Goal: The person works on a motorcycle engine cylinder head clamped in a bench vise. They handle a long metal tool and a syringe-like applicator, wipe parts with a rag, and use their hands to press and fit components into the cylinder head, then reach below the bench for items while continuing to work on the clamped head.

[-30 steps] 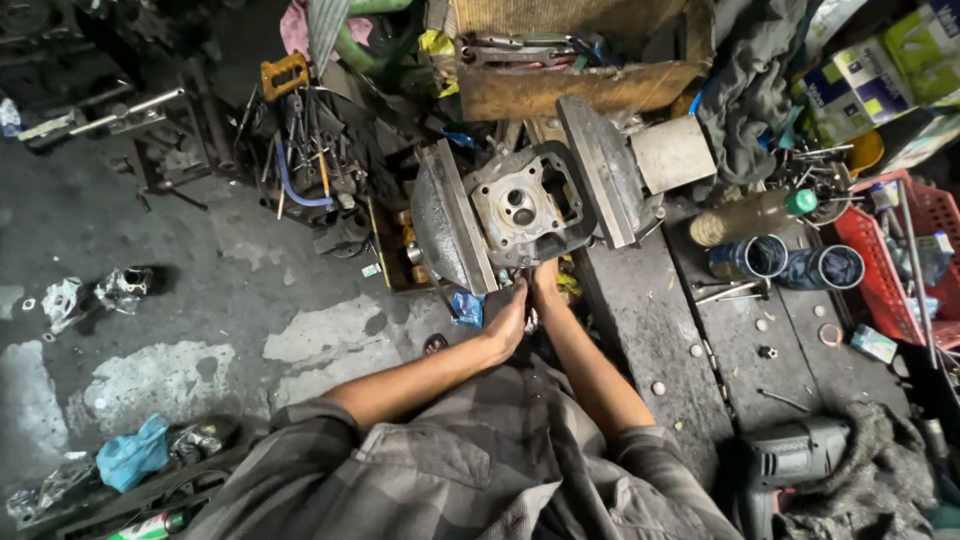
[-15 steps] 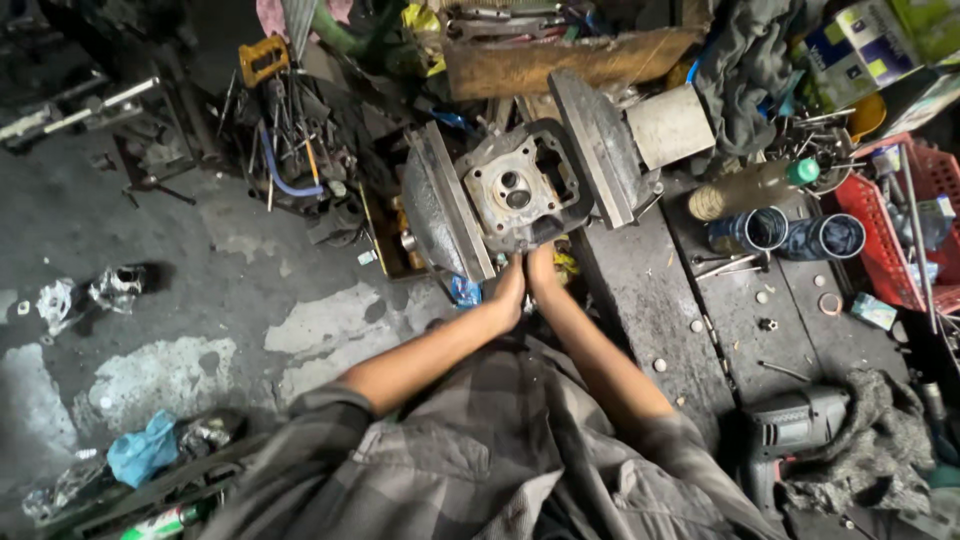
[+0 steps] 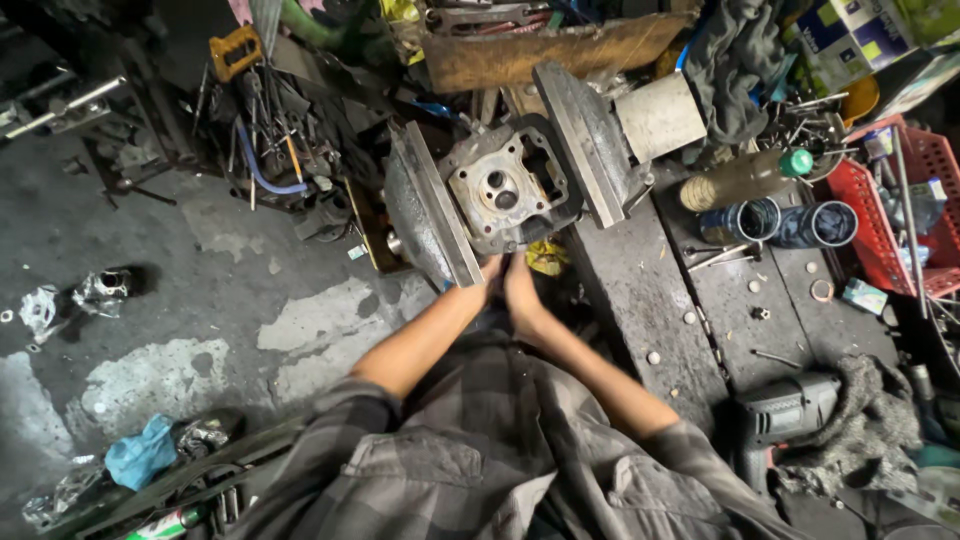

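A grey cylinder head [image 3: 508, 190] sits clamped between the two steel jaws of a bench vise [image 3: 590, 140], at the near edge of a dark bench [image 3: 640, 290], its flat face with two round ports turned up toward the camera. Both hands meet just below it. The left hand [image 3: 478, 288] lies against the lower end of the left vise jaw, its fingers hidden behind the wrist, so I cannot tell whether it is open or closed. The right hand [image 3: 522, 290] is pressed beside it with fingers pointing up toward the head's lower edge; whether it grips anything cannot be told either. A scrap of yellow cloth [image 3: 546, 257] lies just right of the hands. On the bench to the right stand a brown bottle with a green cap [image 3: 745, 178] on its side and two dark tubes [image 3: 790, 222]; further right is a red crate [image 3: 880, 215]. At the far right corner lies a blue and green carton [image 3: 850, 35]. A drill [image 3: 785, 410] rests near right. On the floor, near left, lie a blue rag [image 3: 140, 452] and a green and white can [image 3: 165, 524].
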{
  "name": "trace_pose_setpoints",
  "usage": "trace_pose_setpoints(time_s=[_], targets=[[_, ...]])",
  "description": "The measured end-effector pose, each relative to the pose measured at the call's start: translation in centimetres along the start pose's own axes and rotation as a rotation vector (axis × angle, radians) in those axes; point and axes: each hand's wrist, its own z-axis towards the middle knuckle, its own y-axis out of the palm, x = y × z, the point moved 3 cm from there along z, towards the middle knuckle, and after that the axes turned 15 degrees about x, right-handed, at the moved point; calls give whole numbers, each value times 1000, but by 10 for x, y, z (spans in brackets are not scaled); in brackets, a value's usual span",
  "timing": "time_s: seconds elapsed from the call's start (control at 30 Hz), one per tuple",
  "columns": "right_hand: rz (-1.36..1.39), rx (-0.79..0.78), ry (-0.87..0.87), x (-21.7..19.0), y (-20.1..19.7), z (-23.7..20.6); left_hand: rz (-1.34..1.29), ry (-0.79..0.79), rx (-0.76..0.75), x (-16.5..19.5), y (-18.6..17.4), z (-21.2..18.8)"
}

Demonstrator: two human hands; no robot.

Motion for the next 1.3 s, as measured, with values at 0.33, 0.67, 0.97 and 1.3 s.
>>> trace_pose_setpoints(time_s=[0.33,0.67,0.97,1.3], targets=[[-337,16,-584,-40,14,24,-118,171,94,-13,-6,-18],[-94,-27,-180,-26,10,26,-85,232,167,-15,-1,-17],[-118,23,-13,1,-2,-6,53,145,85,2,-2,1],[-165,117,-68,-11,3,-22,-117,42,-50,-6,-8,-2]])
